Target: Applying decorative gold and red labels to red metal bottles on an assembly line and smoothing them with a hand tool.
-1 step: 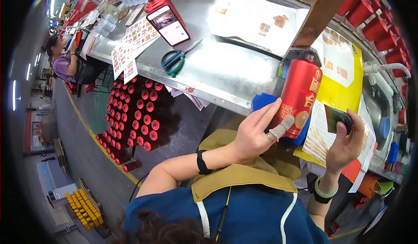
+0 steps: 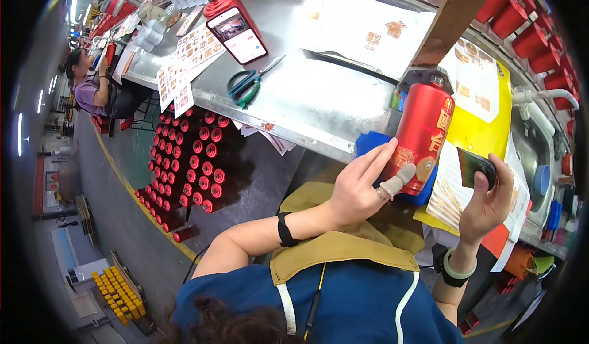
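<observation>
A red bottle with gold lettering and a round gold emblem leans at a tilt near the table's front edge, its capped neck toward the wooden post. My left hand grips its lower part, with fingers stretched along the left side and a thumb in a pale finger cot pressed near the emblem. To the right of the bottle, my right hand pinches a dark, flat scraper with a black rounded back. The scraper is apart from the bottle. Blue cloth shows under and beside the bottle.
Scissors lie on the metal table, near a phone leaning on a red container. Decal sheets lie behind. A wooden post rises by the bottle. Red bottles stand on the floor; a sink is at right.
</observation>
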A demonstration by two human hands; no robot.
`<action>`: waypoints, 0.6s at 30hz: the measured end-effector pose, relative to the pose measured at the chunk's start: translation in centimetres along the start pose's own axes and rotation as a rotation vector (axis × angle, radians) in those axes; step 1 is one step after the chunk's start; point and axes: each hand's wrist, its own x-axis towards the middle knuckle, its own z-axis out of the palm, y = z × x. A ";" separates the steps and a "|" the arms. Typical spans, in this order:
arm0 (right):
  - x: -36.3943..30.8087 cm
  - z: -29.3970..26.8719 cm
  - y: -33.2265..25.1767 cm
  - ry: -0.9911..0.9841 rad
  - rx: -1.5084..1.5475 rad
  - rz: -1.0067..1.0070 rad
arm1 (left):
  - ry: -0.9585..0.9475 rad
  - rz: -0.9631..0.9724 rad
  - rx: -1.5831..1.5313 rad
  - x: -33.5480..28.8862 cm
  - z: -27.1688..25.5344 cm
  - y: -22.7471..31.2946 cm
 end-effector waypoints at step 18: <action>0.0 0.9 -0.8 -0.125 -0.118 -0.077 | 0.025 -0.261 -0.191 0.3 0.9 -1.2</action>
